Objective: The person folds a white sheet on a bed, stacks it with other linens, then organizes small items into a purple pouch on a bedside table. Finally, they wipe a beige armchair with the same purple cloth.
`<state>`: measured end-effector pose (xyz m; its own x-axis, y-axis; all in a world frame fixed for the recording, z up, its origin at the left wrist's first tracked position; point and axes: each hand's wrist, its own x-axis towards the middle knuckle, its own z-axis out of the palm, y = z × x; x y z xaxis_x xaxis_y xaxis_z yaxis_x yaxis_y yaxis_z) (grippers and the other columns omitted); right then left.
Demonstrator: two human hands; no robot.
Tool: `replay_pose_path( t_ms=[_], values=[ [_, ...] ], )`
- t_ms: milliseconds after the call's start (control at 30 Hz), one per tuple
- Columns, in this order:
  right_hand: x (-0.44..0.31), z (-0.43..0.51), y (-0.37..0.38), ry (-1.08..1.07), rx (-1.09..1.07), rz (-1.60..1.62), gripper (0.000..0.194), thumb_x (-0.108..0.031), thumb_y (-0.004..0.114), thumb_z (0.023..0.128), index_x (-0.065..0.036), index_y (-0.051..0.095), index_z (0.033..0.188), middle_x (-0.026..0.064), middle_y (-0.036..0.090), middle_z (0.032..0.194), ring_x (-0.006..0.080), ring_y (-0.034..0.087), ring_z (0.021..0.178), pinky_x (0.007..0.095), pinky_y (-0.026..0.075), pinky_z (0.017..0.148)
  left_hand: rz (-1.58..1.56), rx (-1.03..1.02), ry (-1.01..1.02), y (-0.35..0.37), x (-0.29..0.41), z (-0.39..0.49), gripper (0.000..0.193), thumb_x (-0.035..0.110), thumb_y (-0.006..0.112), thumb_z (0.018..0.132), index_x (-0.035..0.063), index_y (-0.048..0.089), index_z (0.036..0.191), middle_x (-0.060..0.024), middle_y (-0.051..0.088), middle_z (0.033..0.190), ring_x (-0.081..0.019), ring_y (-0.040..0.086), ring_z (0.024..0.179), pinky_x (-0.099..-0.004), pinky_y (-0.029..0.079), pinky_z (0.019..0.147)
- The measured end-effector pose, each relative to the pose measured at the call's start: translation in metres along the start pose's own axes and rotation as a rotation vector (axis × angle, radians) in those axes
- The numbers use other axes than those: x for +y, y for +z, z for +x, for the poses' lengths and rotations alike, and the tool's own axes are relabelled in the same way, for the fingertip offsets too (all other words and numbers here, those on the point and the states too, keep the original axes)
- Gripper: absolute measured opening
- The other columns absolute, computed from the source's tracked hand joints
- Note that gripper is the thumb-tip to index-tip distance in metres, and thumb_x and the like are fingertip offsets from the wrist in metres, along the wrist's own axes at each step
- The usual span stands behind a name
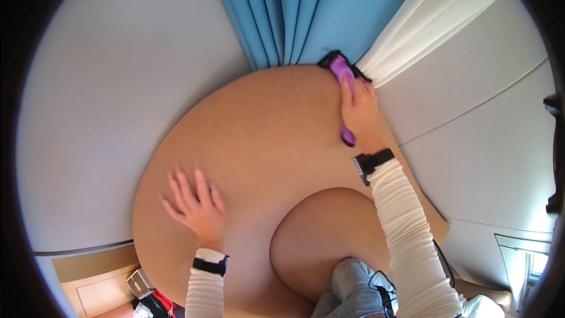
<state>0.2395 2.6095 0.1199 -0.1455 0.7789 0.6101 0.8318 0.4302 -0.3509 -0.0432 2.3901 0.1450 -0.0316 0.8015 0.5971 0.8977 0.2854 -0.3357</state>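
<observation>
A broad tan, smooth surface point(265, 132) with a curved outline spreads before me. My right hand point(363, 112) grips a purple cloth point(341, 68) with black edging at the far right part of this surface. One end of the cloth reaches the foot of the curtains, and another end sticks out below my palm. Over the left part of the surface is my left hand point(198, 214), empty, fingers spread and slightly blurred. Whether it touches the surface I cannot tell. Both wrists wear black bands over or beside white sleeves.
A blue curtain point(282, 13) and a white curtain point(423, 26) hang at the far edge. Grey walls point(110, 97) flank the surface. A rounded tan area point(326, 234) lies near my jeans point(353, 289). Assorted items point(154, 302) sit at the lower left. A dark cable point(445, 265) runs beside my right sleeve.
</observation>
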Motion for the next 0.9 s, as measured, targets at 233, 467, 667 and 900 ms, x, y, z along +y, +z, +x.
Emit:
replay_pose_path(
  t_ms=[233,467,667,900],
  values=[
    [-0.189,-0.030,0.012,-0.016,0.170,0.328,0.040,-0.027,0.057,0.088,-0.015,0.060,0.126,0.0112,0.051,0.136,0.0373,0.042,0.126,0.0629,0.025,0.102,-0.033,0.179,0.019,0.031,0.018,-0.001,0.048,0.038,0.042,0.097,0.0174,0.046,0.141,-0.0113,0.037,0.149,-0.0347,0.031,0.138,-0.0548,0.013,0.112],
    [-0.049,-0.091,0.042,0.296,0.259,0.026,0.055,-0.037,0.060,0.083,-0.011,0.055,0.132,0.0135,0.047,0.140,0.0385,0.039,0.129,0.0576,0.023,0.107,0.003,0.167,0.043,0.040,0.015,-0.007,0.051,0.038,0.044,0.096,0.0120,0.046,0.141,-0.0114,0.035,0.150,-0.0339,0.029,0.139,-0.0530,0.012,0.111],
    [-0.094,-0.102,0.059,0.652,0.356,0.257,0.061,-0.031,0.050,0.093,-0.003,0.035,0.145,0.0244,0.014,0.157,0.0516,0.004,0.142,0.0630,-0.004,0.111,0.018,0.130,0.026,0.042,0.020,-0.008,0.052,0.043,0.044,0.096,0.0165,0.046,0.141,-0.0099,0.032,0.151,-0.0334,0.026,0.140,-0.0520,0.010,0.111],
    [-0.146,-0.163,0.075,0.051,-0.166,0.434,0.057,-0.043,0.062,0.078,-0.023,0.058,0.131,0.0173,0.044,0.141,0.0503,0.031,0.132,0.0702,0.014,0.107,0.001,0.122,0.146,0.044,0.015,-0.011,0.055,0.048,0.044,0.095,0.0161,0.047,0.140,-0.0105,0.031,0.152,-0.0338,0.026,0.139,-0.0524,0.011,0.111]
  ],
)
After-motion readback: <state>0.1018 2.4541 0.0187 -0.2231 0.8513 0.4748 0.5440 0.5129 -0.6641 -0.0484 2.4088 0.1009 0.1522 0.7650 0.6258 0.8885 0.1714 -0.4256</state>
